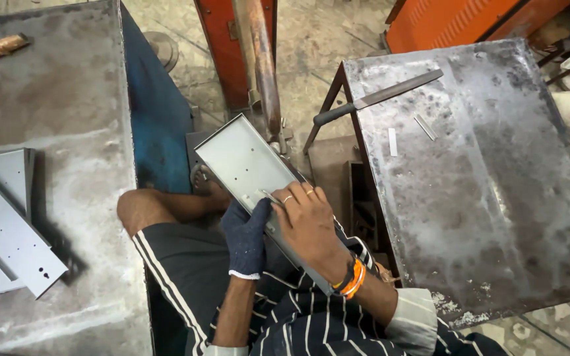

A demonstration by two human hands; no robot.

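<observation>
A long grey sheet-metal tray (239, 155) with bent edges and small holes lies slanted across my lap. My left hand (245, 237), in a dark blue glove, grips the tray's near edge from below. My bare right hand (308, 221), with rings and orange bangles at the wrist, rests on the tray and pinches a small thin metal strip (270, 196) against its inner face. The lower end of the tray is hidden under my right forearm.
A rusty steel table (496, 198) at right carries a long file (377, 97) and two small metal strips (392, 142). A grey table (67, 99) at left holds several similar bent metal trays (8, 231). An orange machine post (252, 53) stands ahead.
</observation>
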